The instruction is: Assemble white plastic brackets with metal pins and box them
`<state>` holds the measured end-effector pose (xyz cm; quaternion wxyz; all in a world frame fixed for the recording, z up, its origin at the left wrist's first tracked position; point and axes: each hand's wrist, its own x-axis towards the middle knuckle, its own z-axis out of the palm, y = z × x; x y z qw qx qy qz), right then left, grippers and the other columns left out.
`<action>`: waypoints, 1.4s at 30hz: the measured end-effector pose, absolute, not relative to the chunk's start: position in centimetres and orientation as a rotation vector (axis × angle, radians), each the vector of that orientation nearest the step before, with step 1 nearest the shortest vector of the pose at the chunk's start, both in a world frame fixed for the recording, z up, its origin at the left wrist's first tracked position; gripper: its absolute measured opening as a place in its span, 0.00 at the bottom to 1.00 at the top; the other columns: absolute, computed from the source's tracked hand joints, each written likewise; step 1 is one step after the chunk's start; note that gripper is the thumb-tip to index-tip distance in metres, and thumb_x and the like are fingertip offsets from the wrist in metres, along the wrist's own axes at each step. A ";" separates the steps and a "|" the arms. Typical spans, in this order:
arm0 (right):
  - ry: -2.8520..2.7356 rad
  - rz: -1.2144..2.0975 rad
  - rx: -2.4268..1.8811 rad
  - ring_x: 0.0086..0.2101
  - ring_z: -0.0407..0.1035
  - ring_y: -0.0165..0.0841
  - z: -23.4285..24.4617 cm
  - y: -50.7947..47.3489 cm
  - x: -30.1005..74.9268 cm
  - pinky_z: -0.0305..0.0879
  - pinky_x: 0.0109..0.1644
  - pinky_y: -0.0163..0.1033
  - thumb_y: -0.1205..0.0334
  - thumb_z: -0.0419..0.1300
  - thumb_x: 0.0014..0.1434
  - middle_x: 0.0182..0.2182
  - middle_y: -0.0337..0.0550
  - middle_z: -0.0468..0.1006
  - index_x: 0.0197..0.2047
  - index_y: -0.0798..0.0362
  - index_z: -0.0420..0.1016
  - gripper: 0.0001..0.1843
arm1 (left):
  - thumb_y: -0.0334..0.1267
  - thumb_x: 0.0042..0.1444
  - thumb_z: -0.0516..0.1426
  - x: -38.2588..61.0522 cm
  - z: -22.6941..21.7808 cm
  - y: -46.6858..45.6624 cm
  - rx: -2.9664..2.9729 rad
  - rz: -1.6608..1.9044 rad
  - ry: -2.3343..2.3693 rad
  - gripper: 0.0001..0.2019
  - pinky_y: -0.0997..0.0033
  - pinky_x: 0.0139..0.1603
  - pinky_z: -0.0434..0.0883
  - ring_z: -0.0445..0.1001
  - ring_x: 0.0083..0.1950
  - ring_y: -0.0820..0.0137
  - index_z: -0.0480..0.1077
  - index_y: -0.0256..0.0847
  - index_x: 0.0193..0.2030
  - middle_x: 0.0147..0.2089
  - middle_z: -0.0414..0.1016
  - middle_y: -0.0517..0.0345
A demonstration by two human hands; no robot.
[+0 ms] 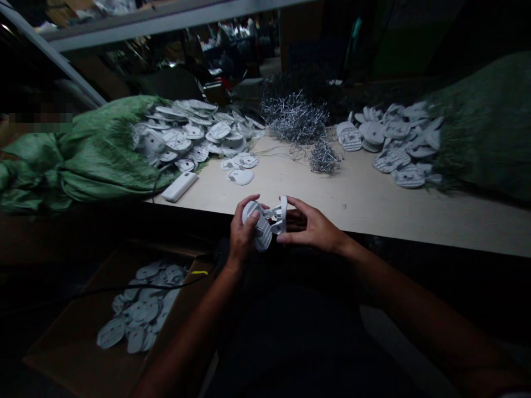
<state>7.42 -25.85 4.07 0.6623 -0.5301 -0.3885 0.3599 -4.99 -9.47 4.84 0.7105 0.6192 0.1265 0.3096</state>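
In front of the table's near edge, my left hand [239, 237] grips an oval white plastic piece [263, 234] with a ridged face, the thumb pressed on it. My right hand [321, 228] pinches a second white plastic piece [284, 212], seen edge-on, between thumb and fingers. Lugs on the inner sides of both pieces face each other and meet or nearly meet; I cannot tell whether they are joined. Past the hands on the table [298, 190] lie a few loose ovals [240, 176] and a tangled heap of thin metal pins [294, 117], with a smaller clump [324, 157] nearer me.
A green woven sack [95, 149] spills white ovals [178, 135] at left; another sack [489, 121] and pile [402, 138] lie at right. A white power bank-like block [180, 186] sits by the edge. Below left, a cardboard box [78, 326] holds more ovals; a cable [124, 288] crosses it.
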 end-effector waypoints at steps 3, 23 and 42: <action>-0.995 0.563 -1.385 0.63 0.76 0.50 4.2 -26.2 5.9 0.73 0.69 0.59 0.54 0.81 0.51 0.65 0.53 0.80 0.77 0.46 0.60 0.56 | 0.50 0.58 0.69 -5.2 5.2 -10.7 1.399 0.735 0.288 0.26 0.66 0.44 0.75 0.81 0.43 0.62 0.75 0.43 0.60 0.48 0.83 0.53; -1.161 0.116 -1.637 0.60 0.78 0.54 5.8 -29.0 4.0 0.77 0.63 0.59 0.52 0.77 0.58 0.65 0.53 0.79 0.82 0.41 0.53 0.57 | 0.54 0.67 0.56 -3.5 7.6 -13.7 1.124 0.694 0.238 0.20 0.63 0.45 0.76 0.80 0.45 0.59 0.78 0.40 0.52 0.45 0.82 0.49; -1.155 0.272 -1.495 0.59 0.79 0.53 5.5 -28.5 10.2 0.77 0.66 0.57 0.51 0.76 0.58 0.63 0.53 0.81 0.83 0.46 0.52 0.58 | 0.54 0.72 0.53 1.4 8.5 -15.0 1.391 0.813 0.306 0.20 0.64 0.45 0.74 0.78 0.45 0.60 0.77 0.42 0.53 0.46 0.80 0.50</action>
